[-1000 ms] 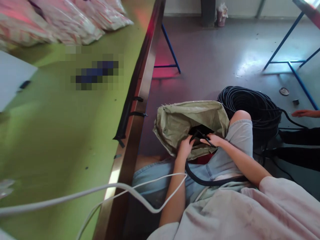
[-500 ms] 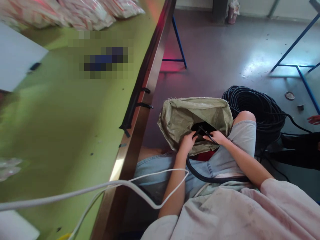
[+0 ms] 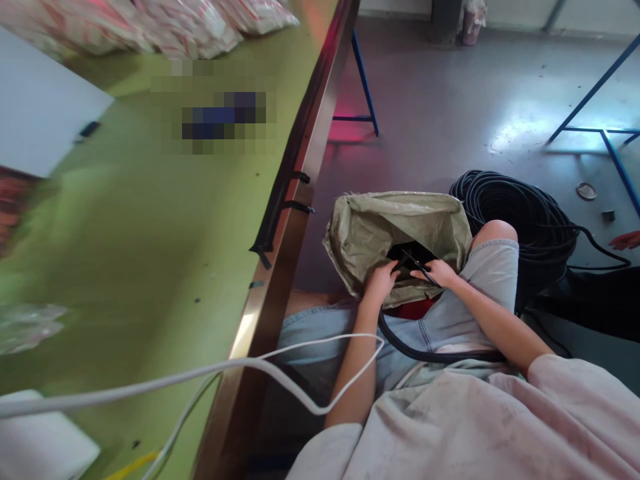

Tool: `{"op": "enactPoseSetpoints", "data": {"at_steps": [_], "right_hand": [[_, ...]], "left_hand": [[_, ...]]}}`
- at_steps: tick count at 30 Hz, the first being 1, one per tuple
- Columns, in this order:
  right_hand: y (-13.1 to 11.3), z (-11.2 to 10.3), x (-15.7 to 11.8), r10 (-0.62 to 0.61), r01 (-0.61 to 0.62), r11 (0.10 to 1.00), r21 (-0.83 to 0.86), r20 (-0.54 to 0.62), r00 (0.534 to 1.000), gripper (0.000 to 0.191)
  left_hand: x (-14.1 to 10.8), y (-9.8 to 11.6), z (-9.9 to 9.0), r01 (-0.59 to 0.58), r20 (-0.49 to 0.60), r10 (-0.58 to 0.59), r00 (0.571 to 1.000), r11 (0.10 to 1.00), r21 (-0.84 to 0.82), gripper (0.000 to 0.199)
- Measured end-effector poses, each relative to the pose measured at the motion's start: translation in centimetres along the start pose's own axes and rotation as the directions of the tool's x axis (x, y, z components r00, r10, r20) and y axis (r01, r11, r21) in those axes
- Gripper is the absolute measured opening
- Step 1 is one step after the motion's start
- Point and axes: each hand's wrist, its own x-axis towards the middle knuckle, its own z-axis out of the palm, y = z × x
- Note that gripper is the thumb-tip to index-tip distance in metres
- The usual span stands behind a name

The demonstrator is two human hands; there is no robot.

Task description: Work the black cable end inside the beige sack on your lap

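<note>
Spanning the nine o'clock side: the green bench. On the floor at three o'clock: a black coil. Closer in, also toward three: a khaki sack, gaping open just in front of the lap. Looping over that lap between four and five o'clock: a black cable, up to the left hand, seemingly curled round its end. Gripped in the right hand, over the sack's mouth: a dark slim tool, perhaps scissors.

Probably mid-work, with cable and tool already in the hands; cannot tell any change to the cable end, made or left to make.

Lost in shadow: tool tips, sack interior. Hidden: any link from cable to coil. Pixelated, between ten and eleven: a bluish thing. Cut off at three: a co-worker's hand.
</note>
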Motion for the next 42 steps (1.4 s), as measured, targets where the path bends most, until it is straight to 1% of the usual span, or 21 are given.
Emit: {"op": "enactPoseSetpoints", "data": {"at_steps": [4, 6, 8, 10, 12, 13, 16, 18, 21, 26, 28, 31, 33, 35, 38, 41, 42], "right_hand": [[0.1, 0.5, 0.1, -0.079, 0.080, 0.997, 0.007, -0.093, 0.993, 0.060], [0.1, 0.6, 0.1, -0.098, 0.100, 0.995, 0.017, -0.097, 0.990, 0.059], [0.1, 0.5, 0.2, -0.059, 0.060, 0.998, 0.021, -0.047, 0.997, 0.059], [-0.1, 0.2, 0.2, 0.009, -0.009, 1.000, 0.025, -0.006, 1.000, 0.060], [-0.2, 0.0, 0.1, 0.064, -0.063, 0.996, 0.056, -0.014, 0.998, 0.061], [-0.3, -0.1, 0.1, 0.074, -0.071, 0.994, 0.081, -0.028, 0.997, 0.060], [-0.3, -0.1, 0.3, 0.042, -0.028, 0.989, 0.147, -0.095, 0.995, 0.055], [-0.2, 0.2, 0.6, 0.010, 0.012, 0.988, 0.154, -0.145, 0.989, 0.052], [0.1, 0.6, 0.8, -0.020, 0.044, 0.988, 0.150, -0.159, 0.987, 0.050], [0.7, 1.4, 0.8, -0.068, 0.082, 0.985, 0.153, -0.094, 0.993, 0.050], [0.8, 1.6, 0.8, -0.077, 0.088, 0.985, 0.151, -0.079, 0.994, 0.050], [0.9, 1.7, 1.0, -0.069, 0.084, 0.983, 0.162, -0.100, 0.993, 0.050], [1.0, 1.8, 1.2, -0.049, 0.070, 0.983, 0.167, -0.123, 0.991, 0.049], [1.1, 2.0, 1.4, -0.033, 0.056, 0.984, 0.171, -0.136, 0.990, 0.049], [1.3, 2.2, 1.5, -0.032, 0.057, 0.980, 0.190, -0.130, 0.991, 0.048], [1.4, 2.4, 1.6, -0.043, 0.069, 0.973, 0.220, -0.122, 0.992, 0.049], [1.4, 2.4, 1.5, -0.044, 0.072, 0.972, 0.225, -0.124, 0.991, 0.049]], "left_hand": [[0.0, 0.1, -0.1, -0.006, 0.007, 0.005, 1.000, 1.000, 0.015, 0.042], [0.0, 0.0, -0.2, -0.003, 0.026, 0.002, 1.000, 1.000, 0.024, 0.042], [0.0, -0.2, -0.2, -0.005, 0.042, 0.004, 0.999, 1.000, 0.020, 0.042], [0.0, -0.3, -0.1, -0.013, 0.039, 0.013, 0.999, 1.000, 0.006, 0.042], [0.0, -0.4, 0.0, -0.021, 0.038, 0.020, 0.999, 1.000, 0.009, 0.041], [0.1, -0.4, 0.1, -0.023, 0.045, 0.022, 0.999, 1.000, 0.019, 0.040], [0.2, -0.5, 0.3, -0.026, 0.087, 0.020, 0.996, 0.998, 0.065, 0.039], [0.3, -0.5, 0.3, -0.015, 0.095, 0.007, 0.995, 0.996, 0.087, 0.041], [0.4, -0.6, 0.2, 0.024, 0.069, -0.031, 0.997, 0.994, 0.102, 0.043], [0.3, -1.0, 0.0, 0.131, -0.010, -0.130, 0.991, 0.980, 0.149, 0.042], [0.3, -1.3, 0.0, 0.152, -0.038, -0.147, 0.988, 0.974, 0.171, 0.042], [0.4, -1.6, 0.2, 0.160, -0.051, -0.153, 0.987, 0.971, 0.176, 0.042], [0.5, -1.6, 0.3, 0.155, -0.054, -0.148, 0.987, 0.979, 0.136, 0.042], [0.5, -1.4, 0.3, 0.143, -0.075, -0.139, 0.987, 0.988, 0.052, 0.042], [0.5, -1.0, 0.1, 0.095, -0.147, -0.106, 0.983, 0.992, -0.082, 0.039], [0.4, -1.1, -0.4, 0.040, -0.249, -0.080, 0.965, 0.986, -0.159, 0.038], [0.3, -1.2, -0.6, 0.044, -0.249, -0.091, 0.964, 0.981, -0.187, 0.040]]}}
